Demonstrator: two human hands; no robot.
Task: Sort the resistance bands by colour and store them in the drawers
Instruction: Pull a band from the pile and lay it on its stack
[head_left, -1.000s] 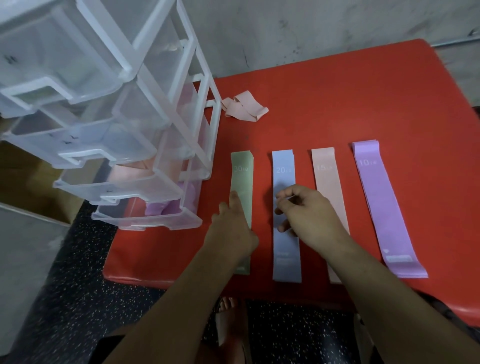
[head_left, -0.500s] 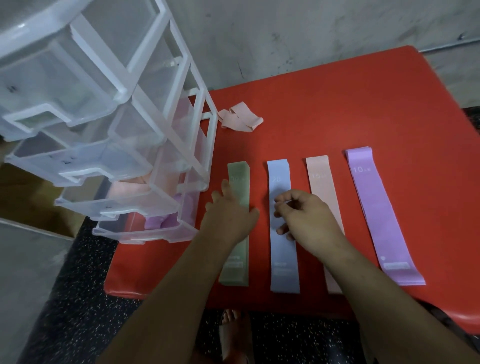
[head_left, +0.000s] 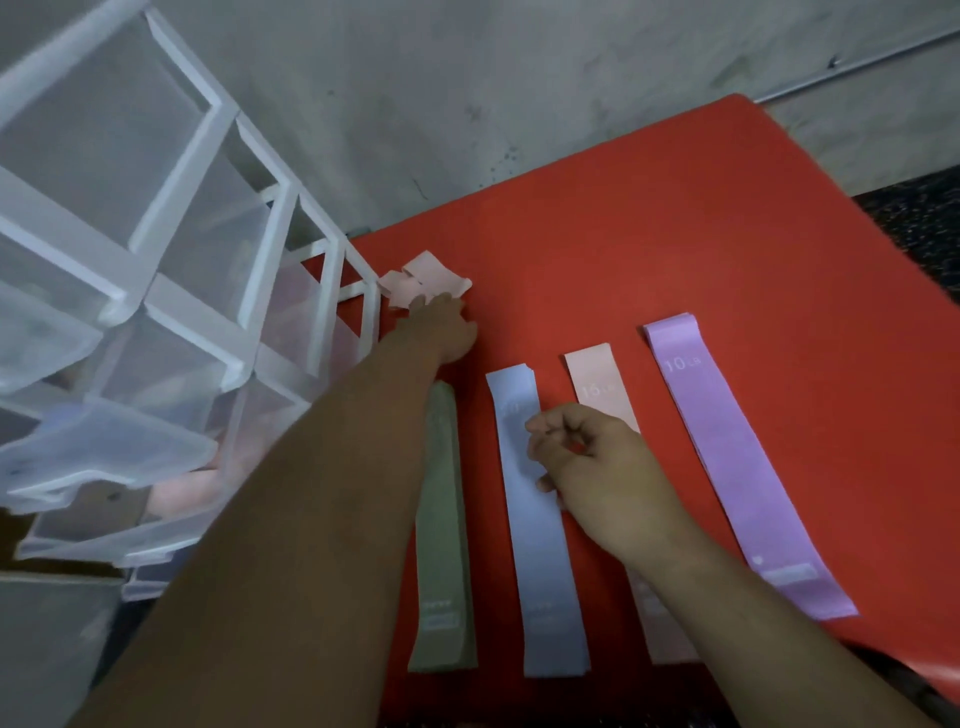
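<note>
My left hand (head_left: 439, 327) is stretched far forward, fingertips on the near edge of the crumpled pale-pink fabric resistance band (head_left: 423, 280). My own knuckles hide the fingers, so I cannot tell whether I have pinched it or only touch it. My right hand (head_left: 587, 457) hovers curled into a loose fist, holding nothing I can see, above the flat pale-blue fabric band (head_left: 540, 561). That blue band lies in a row of four, laid straight and apart so each colour reads at a glance. A sage-green band (head_left: 441, 545) is on its left, and a flat peach-pink band (head_left: 595, 379) and a lilac band marked 10 LB (head_left: 727, 457) are on its right. All rest on the red table top (head_left: 675, 223). The crumpled one lies just beside the translucent white plastic drawer tower (head_left: 197, 291). A lower drawer there already shows something pink (head_left: 176, 491), so that is probably where it belongs.
</note>
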